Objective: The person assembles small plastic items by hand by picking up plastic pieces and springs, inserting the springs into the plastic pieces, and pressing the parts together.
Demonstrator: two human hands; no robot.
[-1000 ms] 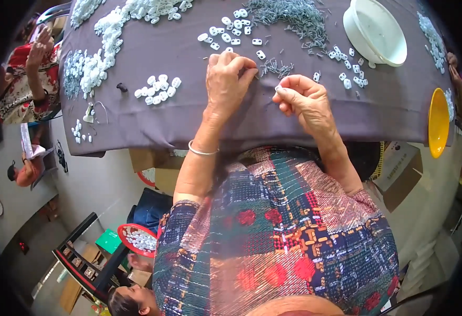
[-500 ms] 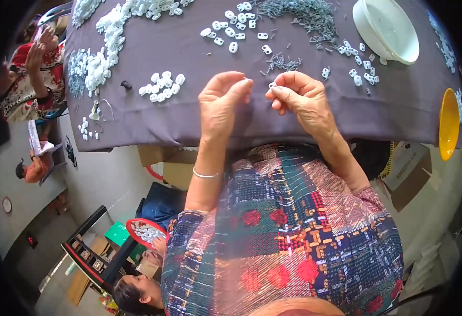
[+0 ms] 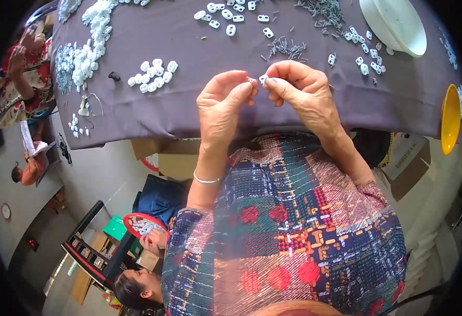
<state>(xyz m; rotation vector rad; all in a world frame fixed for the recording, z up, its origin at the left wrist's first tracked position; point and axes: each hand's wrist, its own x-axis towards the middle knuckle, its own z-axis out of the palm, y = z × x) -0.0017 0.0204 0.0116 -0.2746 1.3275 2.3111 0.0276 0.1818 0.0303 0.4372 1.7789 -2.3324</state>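
Note:
Above the table's near edge, my right hand [image 3: 306, 97] pinches a small white two-holed plastic piece [image 3: 263, 79] between thumb and forefinger. Facing it is my left hand [image 3: 221, 108], its thumb and forefinger pressed together on something tiny and pale that I cannot make out. A narrow gap separates the two sets of fingertips. Just beyond my right hand lies a loose heap of thin grey pins or springs [image 3: 288, 50]. To the left of my left hand sits a cluster of rounded white plastic pieces [image 3: 154, 75]; more two-holed white pieces [image 3: 231, 30] are scattered farther back.
A white basin [image 3: 394, 26] stands at the far right, above a yellow dish [image 3: 450, 120] by the right edge. Larger heaps of white pieces [image 3: 86, 66] line the left side. Another person [image 3: 25, 84] sits at the left; someone below holds a red-rimmed tray [image 3: 131, 225].
My hands have come closer together, the right moving leftward with its white piece. The whole view has shifted slightly, with table items now higher and the left-side heaps farther left.

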